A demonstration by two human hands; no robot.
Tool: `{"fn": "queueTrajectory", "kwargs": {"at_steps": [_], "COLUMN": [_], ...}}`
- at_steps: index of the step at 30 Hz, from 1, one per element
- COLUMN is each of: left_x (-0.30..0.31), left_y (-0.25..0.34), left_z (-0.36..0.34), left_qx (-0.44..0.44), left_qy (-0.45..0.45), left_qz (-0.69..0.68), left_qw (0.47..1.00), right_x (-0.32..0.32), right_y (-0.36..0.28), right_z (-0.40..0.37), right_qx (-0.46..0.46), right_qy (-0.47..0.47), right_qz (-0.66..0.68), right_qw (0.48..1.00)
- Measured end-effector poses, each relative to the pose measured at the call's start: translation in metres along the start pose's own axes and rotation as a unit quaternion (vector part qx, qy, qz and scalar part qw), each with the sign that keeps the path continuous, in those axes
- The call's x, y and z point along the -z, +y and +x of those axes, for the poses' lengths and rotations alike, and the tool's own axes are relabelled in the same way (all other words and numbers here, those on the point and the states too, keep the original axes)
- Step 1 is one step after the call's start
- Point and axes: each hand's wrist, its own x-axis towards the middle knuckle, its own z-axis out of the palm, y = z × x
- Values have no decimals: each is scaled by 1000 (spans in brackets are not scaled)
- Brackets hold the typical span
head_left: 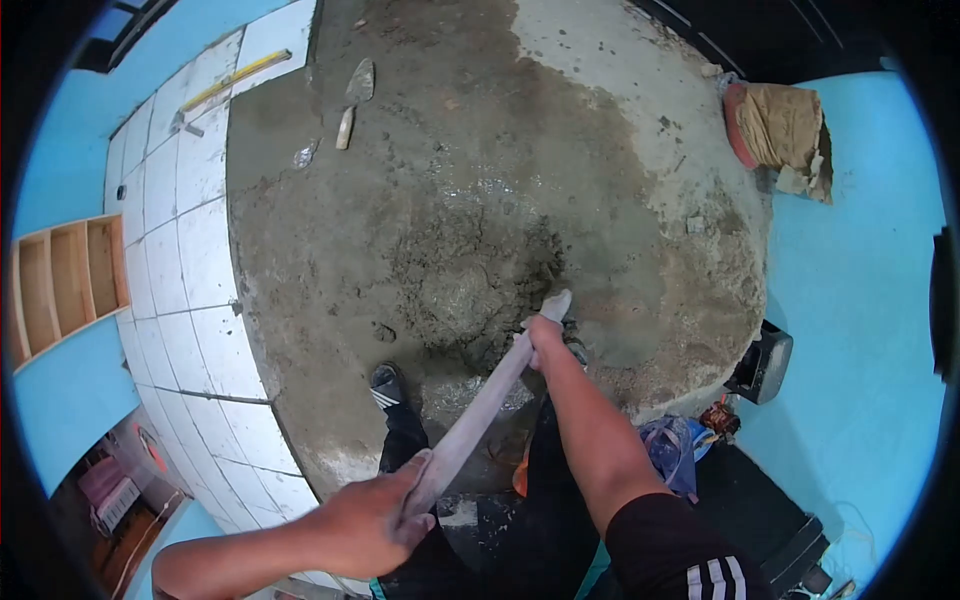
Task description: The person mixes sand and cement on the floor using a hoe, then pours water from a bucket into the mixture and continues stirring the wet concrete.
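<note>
A long pale handle (pixel 472 425), dusted with grey, slants across the middle of the view. My left hand (pixel 375 512) is closed around its near, lower end. Farther along, my right hand (pixel 543 338) is wrapped round it just short of the far tip. What kind of tool it belongs to cannot be made out. Just beyond my right hand lies a heap of wet mortar (pixel 465 290), lumpy and grey, on the wet concrete floor (pixel 330 235). My shoe (pixel 387 384) stands at the near left side of the heap.
White tiles (pixel 215 345) cover the floor's left side, with a yellow level (pixel 235 80) on them. A trowel (pixel 355 100) lies farther back. At right are a torn paper sack (pixel 785 130), a black box-shaped object (pixel 765 362) and plastic bags (pixel 670 450). A wooden shelf (pixel 70 285) stands left.
</note>
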Motion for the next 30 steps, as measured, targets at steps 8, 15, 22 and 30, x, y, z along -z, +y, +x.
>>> {"fn": "queueTrajectory", "kwargs": {"at_steps": [8,15,22,30], "left_x": [-78,-39,-55,-196], "left_y": [87,37,-150,-487], "left_z": [64,-29,-119,42], "left_qx": [-148,-175,-196,238], "left_qy": [80,74,-20,297], "left_qz": [-116,-80,-94,60], "left_qw": [979,979,976,923], "right_x": [62,60,37,-48], "right_y": [-36,-18,-3,163], "right_z": [75,28,-165,-231], "right_qx": [-119,-53,82,67], "right_qy": [-234,-178,-49,-159], "right_qz": [43,113,175,153], "right_qw": [964,976,980,973]}}
